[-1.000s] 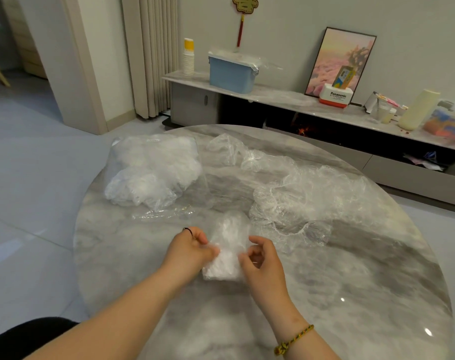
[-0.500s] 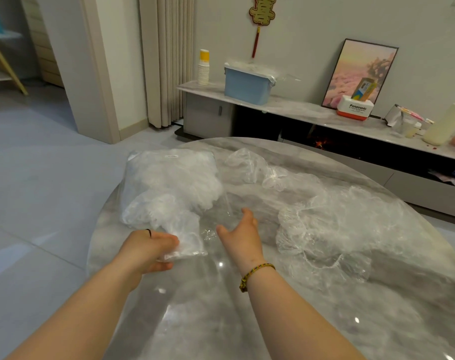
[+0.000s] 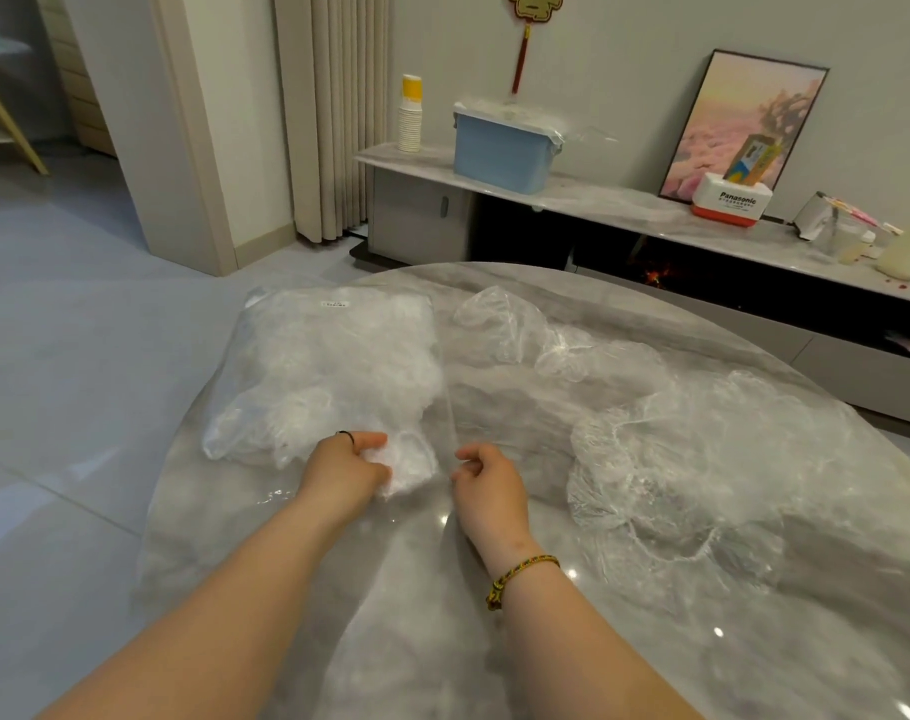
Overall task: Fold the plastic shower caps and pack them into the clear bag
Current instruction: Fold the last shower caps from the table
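Note:
The clear bag, stuffed with white folded caps, lies on the left of the round marble table. My left hand grips a folded shower cap at the bag's near opening. My right hand pinches the bag's thin clear edge just right of that cap. Loose unfolded shower caps lie in a crumpled heap on the right side of the table, and another loose cap sits farther back.
Behind the table runs a low marble sideboard with a blue lidded box, stacked paper cups, a framed picture and a Panasonic box. Open tiled floor lies to the left.
The folded cap has moved from the table's middle to the bag's opening in my left hand. My right hand let go of it and closed on the bag's edge.

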Motion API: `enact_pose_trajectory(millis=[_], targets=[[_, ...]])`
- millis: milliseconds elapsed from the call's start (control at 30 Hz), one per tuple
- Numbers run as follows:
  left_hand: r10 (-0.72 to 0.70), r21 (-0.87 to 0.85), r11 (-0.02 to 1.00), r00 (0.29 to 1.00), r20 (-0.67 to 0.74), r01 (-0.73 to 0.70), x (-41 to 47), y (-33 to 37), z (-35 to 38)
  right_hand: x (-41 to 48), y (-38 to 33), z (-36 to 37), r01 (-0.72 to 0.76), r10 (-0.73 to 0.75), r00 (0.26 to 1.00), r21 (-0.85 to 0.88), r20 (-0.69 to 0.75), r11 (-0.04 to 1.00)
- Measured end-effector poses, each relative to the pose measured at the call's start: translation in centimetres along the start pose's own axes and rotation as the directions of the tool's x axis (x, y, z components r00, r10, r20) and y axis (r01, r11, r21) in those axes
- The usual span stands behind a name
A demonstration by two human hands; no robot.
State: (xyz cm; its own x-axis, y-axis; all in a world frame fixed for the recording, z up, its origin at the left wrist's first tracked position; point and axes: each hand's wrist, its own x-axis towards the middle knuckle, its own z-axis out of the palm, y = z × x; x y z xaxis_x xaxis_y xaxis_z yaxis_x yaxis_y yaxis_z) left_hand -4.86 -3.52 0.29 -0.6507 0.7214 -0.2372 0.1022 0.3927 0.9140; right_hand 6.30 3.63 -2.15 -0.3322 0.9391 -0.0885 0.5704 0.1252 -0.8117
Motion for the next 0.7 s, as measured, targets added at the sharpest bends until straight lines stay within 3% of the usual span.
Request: enact_pose_trajectory(millis=[200,400,700], targets=[[0.174,0.278,0.943,0.983,0.063,-0.185,2.5,1.5,2.1,-0.2,1.1,0.2,0.033,-0.035,0.999,0.099,0.012,0.995],[0.196,0.598,0.758,0.965,0.174,-0.262,4.7,0.2,2.1,0.3,1.8,0.0,0.047,-0.053,0.998,0.180,0.028,0.983],[0.326,0.626,0.707,0.937,0.127,-0.330,3.4,-0.3,1.5,-1.3,2.3,-1.7,0.113,-0.138,0.989,0.321,0.055,0.940]])
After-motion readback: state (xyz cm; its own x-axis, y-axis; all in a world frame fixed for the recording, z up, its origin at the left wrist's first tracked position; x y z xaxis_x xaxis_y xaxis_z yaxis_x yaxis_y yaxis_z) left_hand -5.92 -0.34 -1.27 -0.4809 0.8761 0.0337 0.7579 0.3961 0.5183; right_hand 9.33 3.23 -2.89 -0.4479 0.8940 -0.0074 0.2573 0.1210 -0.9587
